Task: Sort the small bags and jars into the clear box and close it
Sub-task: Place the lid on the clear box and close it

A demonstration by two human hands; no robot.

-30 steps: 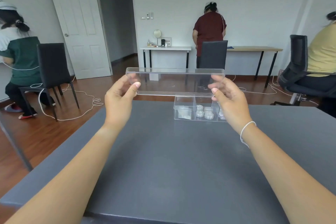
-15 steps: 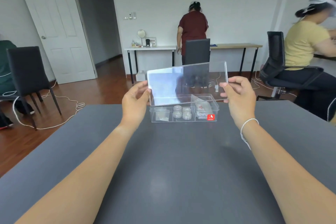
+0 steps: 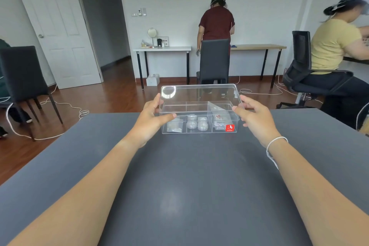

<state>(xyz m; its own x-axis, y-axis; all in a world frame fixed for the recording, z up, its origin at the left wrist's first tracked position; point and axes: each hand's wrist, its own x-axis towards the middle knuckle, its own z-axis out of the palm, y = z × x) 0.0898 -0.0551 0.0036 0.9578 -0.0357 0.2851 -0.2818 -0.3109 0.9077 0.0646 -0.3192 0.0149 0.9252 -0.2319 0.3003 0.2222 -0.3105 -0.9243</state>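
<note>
A clear box [image 3: 199, 132] with a red sticker stands near the far edge of the grey table [image 3: 189, 175]. Its compartments hold a small bag [image 3: 174, 127] on the left, several small round jars [image 3: 197, 124] in the middle and another small bag [image 3: 219, 124] on the right. I hold the clear lid [image 3: 199, 94] by its two short ends, tilted, its near edge just above the box's top. My left hand [image 3: 152, 119] grips the left end and my right hand [image 3: 254, 119] grips the right end.
Beyond the table lie a wooden floor with white cables [image 3: 65, 106], black chairs [image 3: 214, 62] and two desks [image 3: 162, 49] by the wall. One person stands at the back; another sits at the right on an office chair [image 3: 303, 74].
The lid has come down from chest height, swung from upright to nearly flat, and now hovers over the box. My view has shifted left to right, so the box sits centred.
</note>
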